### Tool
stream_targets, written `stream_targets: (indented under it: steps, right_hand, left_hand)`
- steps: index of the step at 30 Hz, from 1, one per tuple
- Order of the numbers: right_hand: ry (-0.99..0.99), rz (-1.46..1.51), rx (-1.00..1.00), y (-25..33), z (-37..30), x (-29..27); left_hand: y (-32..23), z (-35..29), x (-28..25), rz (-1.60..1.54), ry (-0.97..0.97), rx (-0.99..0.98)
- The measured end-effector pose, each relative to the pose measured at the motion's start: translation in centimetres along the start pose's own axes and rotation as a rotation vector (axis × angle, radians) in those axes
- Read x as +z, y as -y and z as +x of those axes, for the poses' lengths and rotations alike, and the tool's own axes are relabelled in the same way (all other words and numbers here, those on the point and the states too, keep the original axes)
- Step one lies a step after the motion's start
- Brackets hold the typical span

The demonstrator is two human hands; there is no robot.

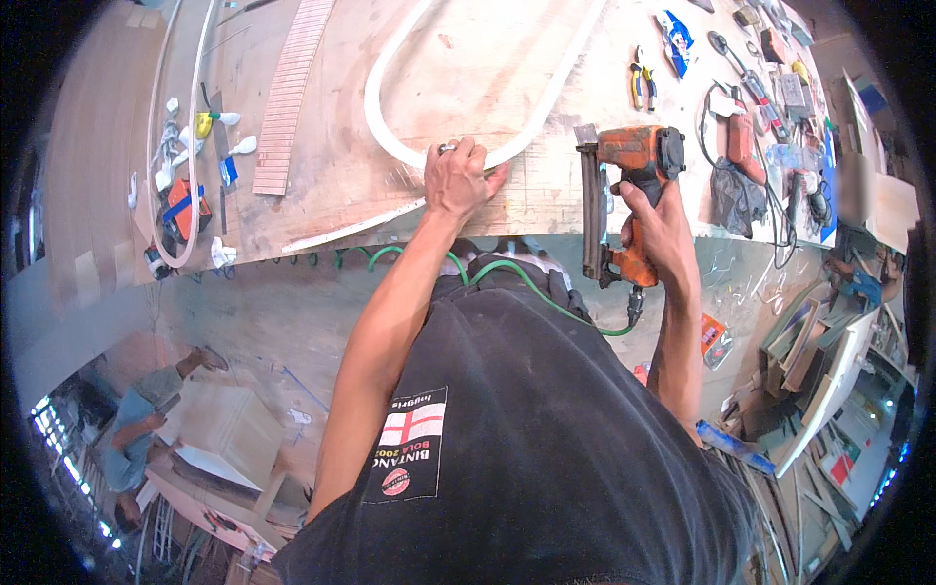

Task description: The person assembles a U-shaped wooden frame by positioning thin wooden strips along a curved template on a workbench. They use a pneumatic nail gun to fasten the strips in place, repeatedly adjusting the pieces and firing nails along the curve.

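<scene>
A white curved strip bends in a U shape on the wooden workbench. At the bottom of its bend, my left hand is closed around it, with the fingers hiding part of the strip. My right hand grips the handle of an orange and black nail gun, held upright by the bench's near edge. A green coiled air hose joins the tool at its base. Close to my left wrist, a thin pale strip lies along the bench edge.
Pliers lie beyond the nail gun. Cluttered tools and cables surround a red power tool at right. A slatted wood strip and an orange tool are at left. Another person works at lower left; boards lean at right.
</scene>
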State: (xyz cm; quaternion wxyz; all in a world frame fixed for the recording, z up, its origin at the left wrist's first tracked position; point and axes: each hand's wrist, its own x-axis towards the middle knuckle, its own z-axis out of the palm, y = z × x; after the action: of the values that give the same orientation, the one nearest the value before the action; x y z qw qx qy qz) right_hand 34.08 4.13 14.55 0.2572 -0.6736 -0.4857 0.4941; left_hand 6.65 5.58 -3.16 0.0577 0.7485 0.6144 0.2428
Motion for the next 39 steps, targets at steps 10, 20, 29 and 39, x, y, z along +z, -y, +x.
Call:
stream_targets:
  steps: [10,20,29,39]
  right_hand:
    - [-0.030,0.028,0.013,-1.4,0.0,-0.3]
    - [0.023,0.055,-0.020,-0.8,0.1,0.3]
    - [0.177,-0.093,-0.034,1.4,0.9,2.1]
    - [0.258,-0.297,-0.139,2.3,1.7,4.4]
  left_hand:
    - [2.4,-1.0,-3.1,-0.027,0.063,0.103]
    - [4.2,-2.1,-4.1,-0.036,0.174,0.128]
    - [4.3,-2.1,-3.7,-0.119,0.147,0.175]
    - [3.6,-2.0,-3.1,-0.113,0.172,0.168]
